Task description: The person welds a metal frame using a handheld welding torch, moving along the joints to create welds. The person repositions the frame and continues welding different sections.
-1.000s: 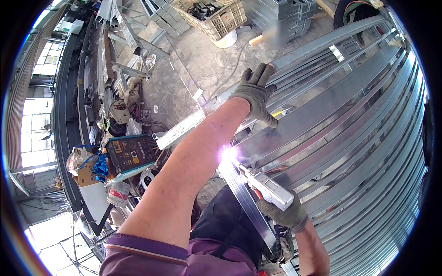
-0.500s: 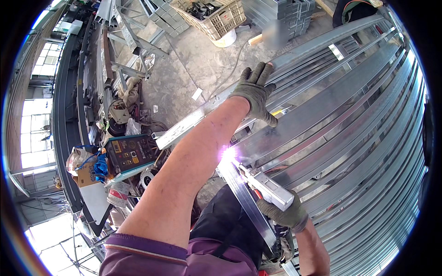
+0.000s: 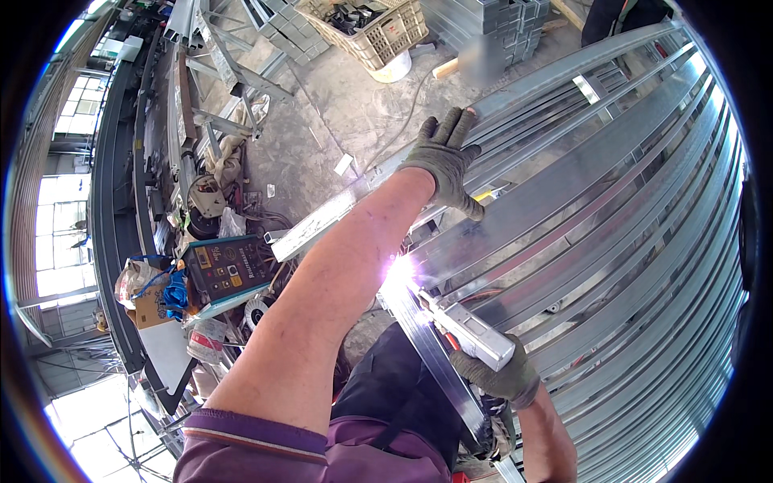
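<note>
Clock positions are taken from the bright spark (image 3: pixel 399 278), whose glare hides the exact point of contact. The left hand (image 3: pixel 444 167), gloved, lies at 1 o'clock across the long metal bars (image 3: pixel 564 181); its fingers are spread wide apart, and how hard they press cannot be told. The right hand (image 3: pixel 509 374), also gloved, is at 4 o'clock, its fingers wrapped around the grey, boxy welding tool (image 3: pixel 477 332). The front of this tool points toward 10 o'clock, directly at the spark. A narrow metal strip (image 3: pixel 441 366) runs from the spark toward 5 o'clock, passing just beside the tool. The bars fill the sector from 1 to 5 o'clock, mostly side by side with gaps between.

At 9 o'clock, a dark control box (image 3: pixel 229 270) with knobs sits tilted, a blue bundle (image 3: pixel 175 294) near it. At 12 o'clock, a beige plastic crate (image 3: pixel 386 40) holds dark pieces, above a white bucket (image 3: pixel 392 72).
</note>
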Tool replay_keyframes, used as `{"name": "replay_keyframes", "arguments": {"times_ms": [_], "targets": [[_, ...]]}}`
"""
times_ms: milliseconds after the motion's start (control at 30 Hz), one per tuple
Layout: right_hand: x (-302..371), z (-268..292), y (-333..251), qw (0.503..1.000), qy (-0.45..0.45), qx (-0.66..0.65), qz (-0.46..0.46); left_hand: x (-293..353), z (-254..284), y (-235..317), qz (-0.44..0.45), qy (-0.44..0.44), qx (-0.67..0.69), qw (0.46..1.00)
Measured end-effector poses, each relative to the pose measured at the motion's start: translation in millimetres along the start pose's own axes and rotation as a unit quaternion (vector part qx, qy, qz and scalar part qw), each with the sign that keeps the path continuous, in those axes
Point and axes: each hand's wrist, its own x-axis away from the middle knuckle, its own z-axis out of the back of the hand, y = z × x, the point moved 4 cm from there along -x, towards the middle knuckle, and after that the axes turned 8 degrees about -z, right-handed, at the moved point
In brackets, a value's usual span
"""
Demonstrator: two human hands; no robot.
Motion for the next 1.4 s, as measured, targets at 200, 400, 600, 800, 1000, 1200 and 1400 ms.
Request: {"name": "replay_keyframes", "arguments": {"times_ms": [200, 400, 600, 800, 1000, 1200, 1400], "targets": [[0.7, -0.3, 8.1, 1.0, 0.001, 0.0, 0.012, -1.1, -0.2, 1.2, 0.001, -0.003, 0.001, 1.0], [2.0, 0.8, 5.0, 1.0, -0.006, -0.004, -0.016, 0.1, 0.4, 0.3, 0.003, -0.007, -0.002, 1.0], [5.0, 2.0, 9.3, 1.0, -0.017, 0.004, -0.016, -0.6, 0.3, 0.9, 0.001, -0.008, -0.005, 1.0], [7.7, 0.1, 12.4, 0.999, -0.001, 0.025, 0.03, 0.1, -0.4, 0.7, 0.001, -0.007, -0.008, 1.0], [11.5, 1.1, 11.9, 1.0, -0.006, 0.022, -0.005, 0.9, 1.2, 1.5, 0.003, -0.013, -0.01, 1.0], [12.6, 1.5, 13.2, 0.999, 0.004, 0.038, 0.009, 1.5, 2.3, 2.5, 0.001, -0.014, -0.008, 1.0], [15.7, 2.1, 14.4, 0.999, 0.006, 0.036, -0.007, 2.3, 2.4, 1.9, 0.001, -0.013, -0.007, 1.0]]}}
